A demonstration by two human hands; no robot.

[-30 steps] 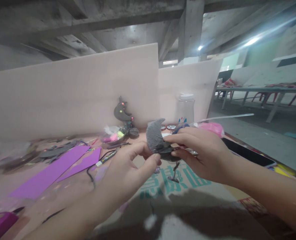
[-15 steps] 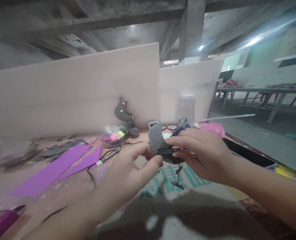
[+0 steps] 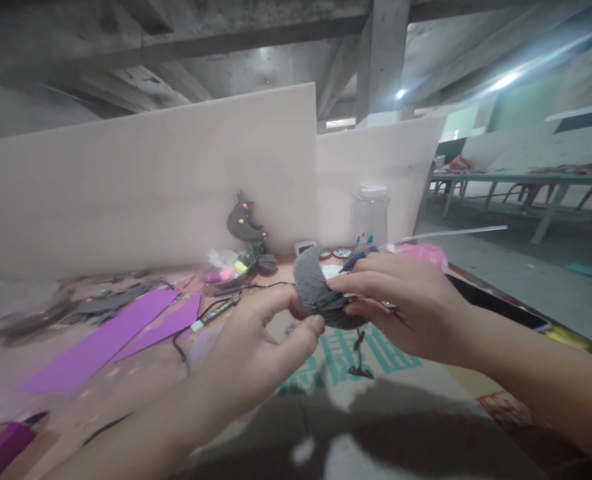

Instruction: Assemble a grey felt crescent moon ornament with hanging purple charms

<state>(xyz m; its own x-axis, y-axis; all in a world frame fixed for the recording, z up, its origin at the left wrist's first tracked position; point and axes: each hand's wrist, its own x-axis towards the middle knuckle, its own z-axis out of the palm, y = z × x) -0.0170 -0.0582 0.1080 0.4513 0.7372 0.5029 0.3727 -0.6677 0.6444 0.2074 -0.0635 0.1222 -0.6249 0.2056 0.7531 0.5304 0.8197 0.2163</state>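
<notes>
A grey crescent wrapped in yarn is held up over the table between my two hands. My left hand pinches its left lower edge between thumb and fingers. From the right, my right hand grips the crescent with its fingertips. A dark blue thing shows behind the right fingers; its kind is unclear. Below the crescent hangs a thin dark strand with a knotted end. Under both hands lies a board with green printed characters.
At the back stands a dark crescent ornament with coloured pins, near a bowl of bright bits and a clear jar. Purple sheets and a magenta tool lie left. A phone lies right, by pink plastic.
Both hands keep their hold on the crescent, which has turned slightly. The hanging strand has swung a little. The whole view has shifted very slightly.
</notes>
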